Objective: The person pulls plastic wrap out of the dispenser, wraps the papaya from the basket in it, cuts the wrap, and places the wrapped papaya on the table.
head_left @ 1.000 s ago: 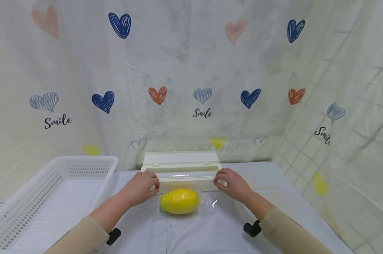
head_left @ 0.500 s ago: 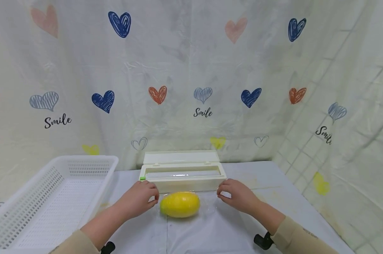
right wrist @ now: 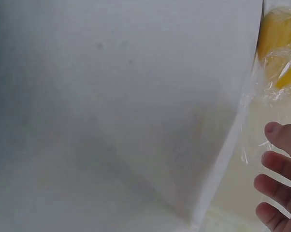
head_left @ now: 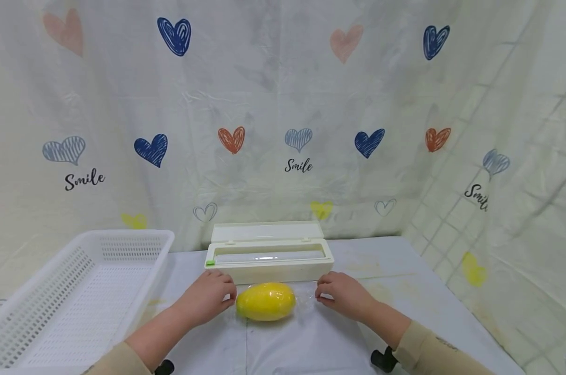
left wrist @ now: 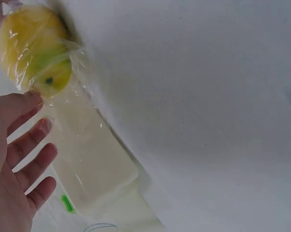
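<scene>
A yellow oval fruit [head_left: 266, 301], greenish at its left end, lies on the table under clear cling film [head_left: 305, 298]. My left hand [head_left: 210, 294] is at the fruit's green end, thumb and forefinger pinching the film's edge there; its other fingers [left wrist: 49, 152] are spread loosely in the left wrist view. On the other side my right hand [head_left: 342, 296] pinches the loose film right of the fruit. In the right wrist view the film [right wrist: 254, 130] runs from the fruit to the right thumb, the forefinger hidden behind it.
Behind the fruit stands a long cream cling-film dispenser [head_left: 268, 273], lid up, with a film roll inside and a green slider [head_left: 210, 263] at its left. A white perforated basket [head_left: 158, 276] stands at the left. A heart-printed curtain [head_left: 264, 104] hangs behind the table.
Both hands have come down from the dispenser's front corners toward me, to either side of the fruit. The dispenser's front edge and green slider now show. The right hand has since moved slightly inward.
</scene>
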Available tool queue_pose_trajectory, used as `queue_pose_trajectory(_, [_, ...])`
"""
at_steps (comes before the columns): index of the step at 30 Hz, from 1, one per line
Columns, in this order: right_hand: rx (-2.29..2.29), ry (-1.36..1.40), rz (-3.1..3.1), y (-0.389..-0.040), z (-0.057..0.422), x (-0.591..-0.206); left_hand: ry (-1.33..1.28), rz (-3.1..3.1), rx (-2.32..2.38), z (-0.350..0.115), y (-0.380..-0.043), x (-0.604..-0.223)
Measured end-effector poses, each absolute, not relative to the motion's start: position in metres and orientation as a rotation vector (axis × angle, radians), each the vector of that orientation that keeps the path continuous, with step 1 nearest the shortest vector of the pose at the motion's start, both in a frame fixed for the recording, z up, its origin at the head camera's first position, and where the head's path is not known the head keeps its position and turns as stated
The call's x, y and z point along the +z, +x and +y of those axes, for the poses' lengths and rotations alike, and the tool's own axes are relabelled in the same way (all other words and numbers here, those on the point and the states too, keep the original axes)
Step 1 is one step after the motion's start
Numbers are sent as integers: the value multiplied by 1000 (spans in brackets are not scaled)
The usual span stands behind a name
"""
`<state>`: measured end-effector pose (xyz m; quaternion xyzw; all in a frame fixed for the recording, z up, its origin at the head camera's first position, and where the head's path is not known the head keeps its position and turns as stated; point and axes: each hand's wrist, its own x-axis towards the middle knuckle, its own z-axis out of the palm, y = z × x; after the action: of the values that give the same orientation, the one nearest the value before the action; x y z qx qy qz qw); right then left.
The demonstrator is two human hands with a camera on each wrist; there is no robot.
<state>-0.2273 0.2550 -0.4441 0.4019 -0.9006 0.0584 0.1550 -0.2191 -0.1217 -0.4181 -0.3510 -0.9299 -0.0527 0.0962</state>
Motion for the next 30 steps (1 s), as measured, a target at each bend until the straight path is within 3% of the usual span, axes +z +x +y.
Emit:
queue_pose_trajectory(20, [320, 904, -2647, -225, 264, -429, -823, -2854, -333, -128, -223, -416])
queue_pose_trajectory(30, [318, 902, -2736, -226, 227, -418, -900, -2847, -351, -116, -231, -424])
